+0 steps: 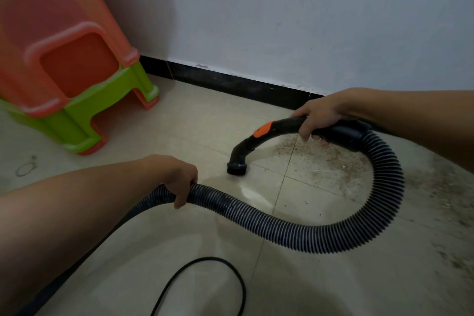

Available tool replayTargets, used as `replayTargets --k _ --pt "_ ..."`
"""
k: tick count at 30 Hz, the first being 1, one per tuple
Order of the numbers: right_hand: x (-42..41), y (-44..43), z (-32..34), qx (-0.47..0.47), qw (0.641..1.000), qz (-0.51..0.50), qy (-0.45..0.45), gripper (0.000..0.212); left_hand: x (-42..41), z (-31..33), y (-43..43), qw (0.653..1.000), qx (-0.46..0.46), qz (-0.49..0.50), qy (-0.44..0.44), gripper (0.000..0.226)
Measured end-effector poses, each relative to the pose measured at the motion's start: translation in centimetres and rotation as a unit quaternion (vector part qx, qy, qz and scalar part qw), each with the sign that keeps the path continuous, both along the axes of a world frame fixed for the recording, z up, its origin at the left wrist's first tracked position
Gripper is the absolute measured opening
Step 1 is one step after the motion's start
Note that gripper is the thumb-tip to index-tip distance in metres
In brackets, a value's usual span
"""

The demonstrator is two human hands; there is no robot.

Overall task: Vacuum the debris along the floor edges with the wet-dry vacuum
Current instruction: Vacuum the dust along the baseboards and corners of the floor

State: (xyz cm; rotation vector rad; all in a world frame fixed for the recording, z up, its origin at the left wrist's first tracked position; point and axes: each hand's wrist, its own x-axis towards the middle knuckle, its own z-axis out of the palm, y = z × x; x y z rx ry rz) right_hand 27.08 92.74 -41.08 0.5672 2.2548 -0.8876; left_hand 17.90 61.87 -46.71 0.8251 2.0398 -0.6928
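My right hand (319,117) grips the curved black vacuum handle (275,129), which has an orange slider. Its round black nozzle (237,168) points down and rests on the beige tiled floor. The ribbed black hose (333,237) loops from the handle round to the right and back to the left. There my left hand (180,178) is closed around it. Brown debris (331,159) is scattered on the tiles right of the nozzle, under the handle and inside the hose loop. More dirt (446,200) spreads toward the right edge.
Stacked orange and green plastic stools (77,100) stand at the left near the wall. A black baseboard (230,82) runs along the white wall. A black power cord (218,279) loops on the floor in front. A small ring (25,168) lies at far left.
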Motion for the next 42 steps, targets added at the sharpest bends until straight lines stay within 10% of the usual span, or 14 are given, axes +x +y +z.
replayTargets --k 4,18,23,29,35,42 --pt "-1.2 -1.0 -0.7 0.077 0.992 -0.005 0.097 0.037 -0.5 0.5 -1.0 1.000 0.012 0.011 0.020 0.040" --pt "-3.7 -4.2 -1.2 -0.020 0.999 0.038 0.031 0.043 -2.6 0.1 -3.6 0.999 0.014 0.038 0.019 0.035" --pt "-5.9 -5.9 -3.0 0.095 0.987 -0.010 0.132 0.054 -3.4 -0.5 -4.7 0.998 0.016 0.052 0.041 0.037" --pt "-5.9 -6.3 -3.4 -0.056 0.997 -0.005 0.051 0.049 -4.8 -0.4 -6.1 0.997 0.003 0.060 0.045 0.037" --pt "-4.5 -2.2 -2.5 0.233 0.962 -0.027 0.138 0.044 -4.7 0.1 -3.5 0.994 0.065 0.077 0.038 0.032" --pt "1.0 6.0 -1.4 0.287 0.944 -0.147 0.071 0.037 -2.8 0.2 2.8 0.985 0.165 0.046 0.015 0.036"
